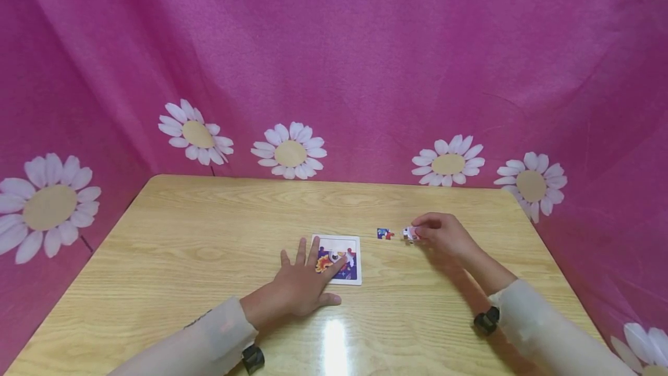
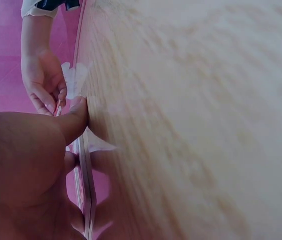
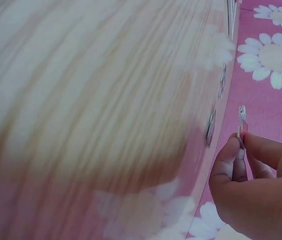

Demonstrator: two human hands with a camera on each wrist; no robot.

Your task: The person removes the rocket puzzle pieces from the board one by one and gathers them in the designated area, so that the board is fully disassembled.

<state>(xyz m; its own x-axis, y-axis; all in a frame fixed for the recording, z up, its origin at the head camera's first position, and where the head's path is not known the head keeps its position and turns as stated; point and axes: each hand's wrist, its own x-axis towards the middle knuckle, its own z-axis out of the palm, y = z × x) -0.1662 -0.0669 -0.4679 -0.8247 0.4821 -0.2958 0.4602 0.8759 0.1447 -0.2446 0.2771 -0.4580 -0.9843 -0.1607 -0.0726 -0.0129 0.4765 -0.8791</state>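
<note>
A white-framed jigsaw puzzle tray point(image 1: 359, 260) lies on the table, its lower part filled with pieces of a colourful picture and its upper part showing pale backing. My left hand point(image 1: 305, 283) rests on its left side with fingers spread, the index finger across the picture. To the right, my right hand point(image 1: 443, 238) pinches a pink and white puzzle piece point(image 1: 411, 233) between thumb and fingers. In the right wrist view that puzzle piece point(image 3: 242, 117) stands edge-on above the table. A blue and red puzzle piece point(image 1: 385, 234) lies between tray and right hand.
Another loose piece point(image 3: 210, 125) lies on the table near the right hand in the right wrist view. The wooden table point(image 1: 209, 237) reaches back to a pink curtain point(image 1: 334, 62) with daisies. A bright reflection shines near its front.
</note>
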